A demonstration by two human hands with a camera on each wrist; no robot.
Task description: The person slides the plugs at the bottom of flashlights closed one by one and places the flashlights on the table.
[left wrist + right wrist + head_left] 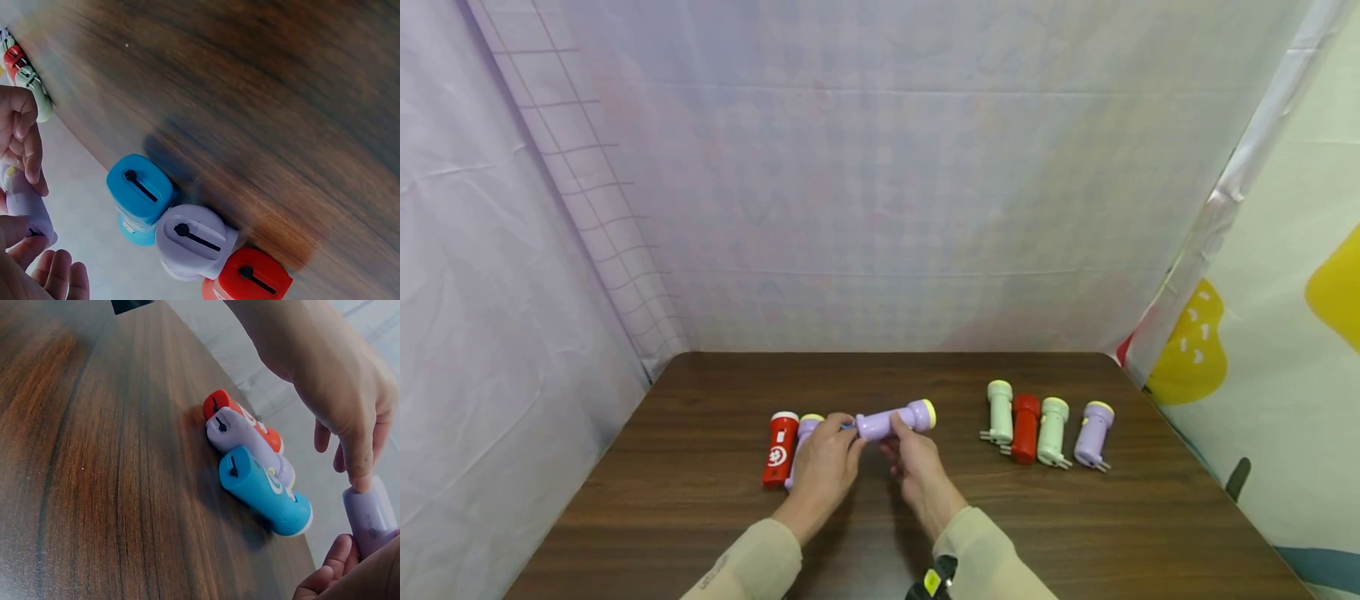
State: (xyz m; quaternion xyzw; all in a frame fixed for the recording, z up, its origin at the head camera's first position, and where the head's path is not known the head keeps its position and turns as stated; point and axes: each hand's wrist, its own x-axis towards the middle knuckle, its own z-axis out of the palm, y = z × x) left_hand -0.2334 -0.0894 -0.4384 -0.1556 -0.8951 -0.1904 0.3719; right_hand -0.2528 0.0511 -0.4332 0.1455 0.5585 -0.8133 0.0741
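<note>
A light purple flashlight with a pale yellow rim is held above the table, its head pointing right. My right hand grips its body from below, thumb along the near side. At its tail end, my left hand pinches with thumb and forefinger; in the left wrist view its other fingers are spread away. Under and beside the left hand stand a red flashlight, another purple flashlight and a blue flashlight. The left hand covers most of the blue one in the head view.
To the right lie a pale green flashlight, a red one, another pale green one and a purple one, with metal plug prongs sticking out. The dark wood table meets a hanging curtain at its back edge.
</note>
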